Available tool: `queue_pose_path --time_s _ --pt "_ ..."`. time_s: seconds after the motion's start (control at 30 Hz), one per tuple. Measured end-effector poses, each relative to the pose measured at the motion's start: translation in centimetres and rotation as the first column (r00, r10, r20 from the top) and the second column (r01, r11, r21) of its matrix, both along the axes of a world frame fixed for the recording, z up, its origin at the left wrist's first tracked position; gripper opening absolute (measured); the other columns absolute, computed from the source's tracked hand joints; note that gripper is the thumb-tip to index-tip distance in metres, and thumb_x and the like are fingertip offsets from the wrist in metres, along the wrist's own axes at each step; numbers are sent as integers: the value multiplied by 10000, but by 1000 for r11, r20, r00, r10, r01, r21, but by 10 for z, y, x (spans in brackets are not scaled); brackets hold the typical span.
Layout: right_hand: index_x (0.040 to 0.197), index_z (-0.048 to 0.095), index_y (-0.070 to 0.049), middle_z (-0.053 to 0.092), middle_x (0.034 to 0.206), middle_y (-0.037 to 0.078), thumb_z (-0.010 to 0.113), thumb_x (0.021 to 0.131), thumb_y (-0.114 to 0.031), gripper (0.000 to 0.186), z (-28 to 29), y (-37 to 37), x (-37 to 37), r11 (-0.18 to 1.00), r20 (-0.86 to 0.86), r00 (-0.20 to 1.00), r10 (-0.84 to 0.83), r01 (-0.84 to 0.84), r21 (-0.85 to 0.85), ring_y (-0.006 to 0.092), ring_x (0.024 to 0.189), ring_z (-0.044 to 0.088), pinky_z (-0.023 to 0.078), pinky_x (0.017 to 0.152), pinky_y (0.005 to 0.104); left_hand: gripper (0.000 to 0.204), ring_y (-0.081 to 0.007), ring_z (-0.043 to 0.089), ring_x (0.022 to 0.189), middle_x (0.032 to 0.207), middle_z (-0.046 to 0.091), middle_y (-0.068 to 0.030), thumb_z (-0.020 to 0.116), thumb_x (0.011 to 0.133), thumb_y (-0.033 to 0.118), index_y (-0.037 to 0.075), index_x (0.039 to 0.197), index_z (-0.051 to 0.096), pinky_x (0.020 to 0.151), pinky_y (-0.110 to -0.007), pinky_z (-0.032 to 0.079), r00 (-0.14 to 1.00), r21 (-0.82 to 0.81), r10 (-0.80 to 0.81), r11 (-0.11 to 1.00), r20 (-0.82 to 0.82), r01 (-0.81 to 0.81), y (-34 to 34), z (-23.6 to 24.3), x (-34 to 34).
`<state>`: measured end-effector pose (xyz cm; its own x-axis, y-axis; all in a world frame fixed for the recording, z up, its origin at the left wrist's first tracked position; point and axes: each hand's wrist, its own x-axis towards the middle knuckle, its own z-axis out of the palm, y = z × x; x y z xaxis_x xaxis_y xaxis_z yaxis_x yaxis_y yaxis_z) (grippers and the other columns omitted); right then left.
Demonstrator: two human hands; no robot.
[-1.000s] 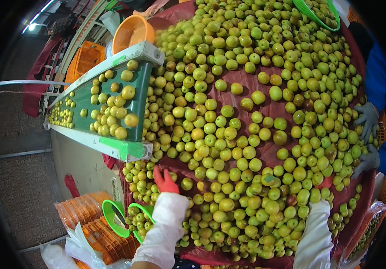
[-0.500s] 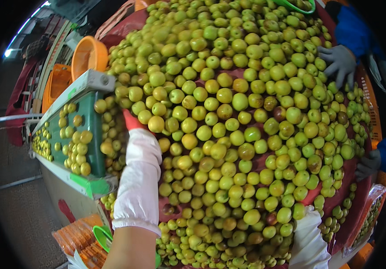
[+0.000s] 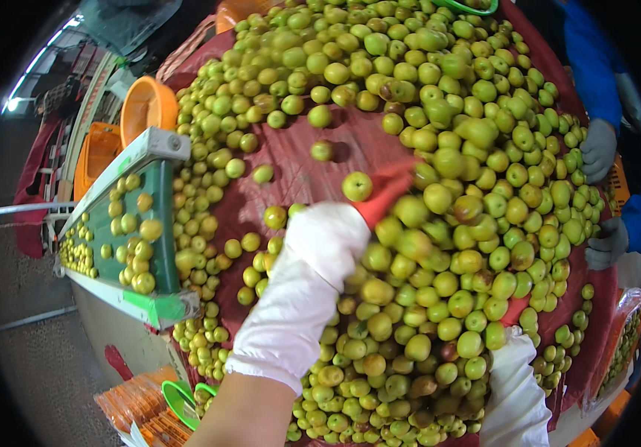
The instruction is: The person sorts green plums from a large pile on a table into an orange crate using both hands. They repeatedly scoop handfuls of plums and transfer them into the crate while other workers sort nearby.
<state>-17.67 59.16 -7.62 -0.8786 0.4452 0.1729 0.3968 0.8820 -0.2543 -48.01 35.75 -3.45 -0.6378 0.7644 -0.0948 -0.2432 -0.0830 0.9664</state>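
Note:
Small round yellow-green fruits (image 3: 484, 261), which look like green jujubes, some with brown patches, are heaped over a dark red sheet (image 3: 291, 153). My left hand (image 3: 381, 197), in a red glove with a white sleeve cover, lies among them at the middle, somewhat blurred. Its fingers stretch toward the right against the heap, and a single fruit (image 3: 357, 186) sits beside its thumb side. Low on the right, my right hand (image 3: 515, 311), also red-gloved, rests against the heap; fruits and its white sleeve hide its fingers.
A green conveyor belt (image 3: 161, 223) carrying fruits meets the heap on the left. Orange baskets (image 3: 149, 108) stand behind it, green baskets (image 3: 180, 402) below. At the right, a co-worker's grey-gloved hands (image 3: 598, 153) rest at the heap's edge near a plastic-wrapped box of fruits (image 3: 622, 343).
My left hand has swept rightward from beside the conveyor, pushing fruits along and baring the red sheet behind it. My right hand stays nearly in place. The co-worker's upper hand has drawn back rightward.

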Motion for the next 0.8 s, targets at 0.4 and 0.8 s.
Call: queue_pose_path --time_s 0.4,0.8 --pt "1247 564 -84 573 1256 97 520 888 -309 425 -15 19 18 999 -21 999 31 -31 15 247 1169 516 412 983 381 481 -299 336 1401 1480 407 -146 563 961 155 69 1419 442 1161 -378 246 991 -146 -125 982 -45 117 -66 40 257" --pt "1266 564 -85 575 1273 88 504 915 -324 429 -5 12 -5 998 -47 997 61 -62 -20 226 1187 514 408 996 366 411 -295 376 1345 1457 421 -171 495 986 182 9 1359 485 1129 -408 284 324 -377 547 18 -771 -926 -362 -23 166"
